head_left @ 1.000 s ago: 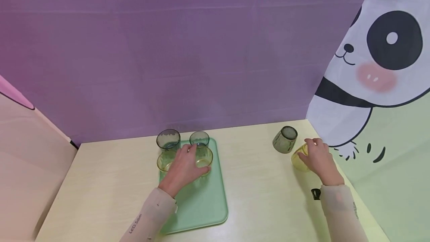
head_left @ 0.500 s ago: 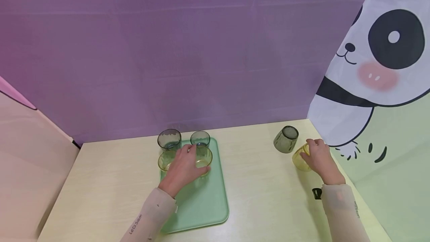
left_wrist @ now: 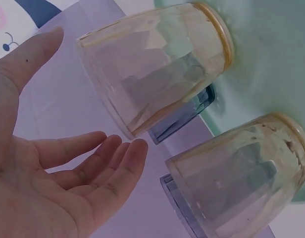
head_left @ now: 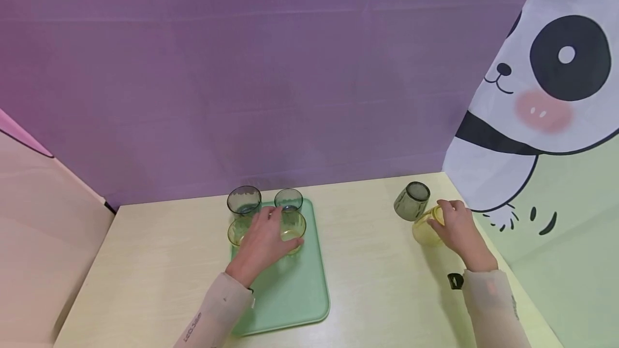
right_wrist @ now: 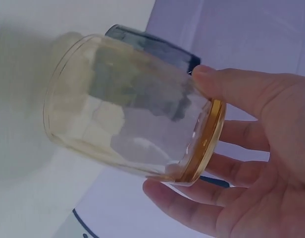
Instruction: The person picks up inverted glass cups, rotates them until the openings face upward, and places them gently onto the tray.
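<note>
My right hand [head_left: 458, 234] holds an upside-down yellow glass [head_left: 425, 233] round its base, thumb on one side and fingers on the other in the right wrist view. Just behind this glass stands an upside-down grey glass [head_left: 408, 206]. Over the green tray [head_left: 295, 297], my left hand [head_left: 263, 241] hovers with thumb and fingers spread, gripping nothing. Close to it are two upright yellow glasses, one at the right [left_wrist: 157, 64] and one at the left [left_wrist: 241, 173] in the head view. Two grey glasses, a left one [head_left: 244, 199] and a right one [head_left: 288, 198], stand behind them.
The pale table [head_left: 372, 283] ends at a purple backdrop [head_left: 309, 79] behind and a panda-print curtain [head_left: 512, 176] on the right. A small black item [head_left: 455, 281] shows beside the right sleeve.
The yellow glass in my right hand has shifted slightly left, nearer the upside-down grey glass. My left hand stays almost where it was over the tray.
</note>
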### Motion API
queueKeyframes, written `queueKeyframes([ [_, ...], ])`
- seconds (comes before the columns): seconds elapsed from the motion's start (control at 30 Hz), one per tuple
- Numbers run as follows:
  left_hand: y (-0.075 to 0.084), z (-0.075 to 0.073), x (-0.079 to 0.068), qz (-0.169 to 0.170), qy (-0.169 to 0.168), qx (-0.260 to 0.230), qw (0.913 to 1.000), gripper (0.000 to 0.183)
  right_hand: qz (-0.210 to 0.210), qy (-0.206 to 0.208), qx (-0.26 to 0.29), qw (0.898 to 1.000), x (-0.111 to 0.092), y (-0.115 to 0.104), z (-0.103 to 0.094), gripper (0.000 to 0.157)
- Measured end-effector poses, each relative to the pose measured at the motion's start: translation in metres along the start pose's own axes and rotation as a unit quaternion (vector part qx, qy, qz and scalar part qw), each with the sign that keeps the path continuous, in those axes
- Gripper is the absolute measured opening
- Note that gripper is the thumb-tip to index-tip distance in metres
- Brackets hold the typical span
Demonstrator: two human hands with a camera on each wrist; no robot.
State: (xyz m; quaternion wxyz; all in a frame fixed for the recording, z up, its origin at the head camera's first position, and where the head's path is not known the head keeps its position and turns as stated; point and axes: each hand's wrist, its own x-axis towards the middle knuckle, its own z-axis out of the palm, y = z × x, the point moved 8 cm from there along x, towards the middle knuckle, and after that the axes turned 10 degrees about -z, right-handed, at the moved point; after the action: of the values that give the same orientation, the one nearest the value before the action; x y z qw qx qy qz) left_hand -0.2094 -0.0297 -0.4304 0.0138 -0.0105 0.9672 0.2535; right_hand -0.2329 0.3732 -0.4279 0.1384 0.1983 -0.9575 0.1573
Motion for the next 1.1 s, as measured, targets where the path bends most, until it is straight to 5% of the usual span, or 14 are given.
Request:
queueKeyframes([
  [0.7,0.006,-0.010,-0.018,0.033,-0.002,-0.140,0.9896,0.086,-0.008,0.010,0.147,0.989,0.001,-0.041,-0.012,0.049],
  [1.1,0.014,-0.006,-0.028,0.063,-0.016,-0.242,0.9681,0.083,0.017,0.000,0.267,0.963,-0.002,-0.051,0.002,0.047],
])
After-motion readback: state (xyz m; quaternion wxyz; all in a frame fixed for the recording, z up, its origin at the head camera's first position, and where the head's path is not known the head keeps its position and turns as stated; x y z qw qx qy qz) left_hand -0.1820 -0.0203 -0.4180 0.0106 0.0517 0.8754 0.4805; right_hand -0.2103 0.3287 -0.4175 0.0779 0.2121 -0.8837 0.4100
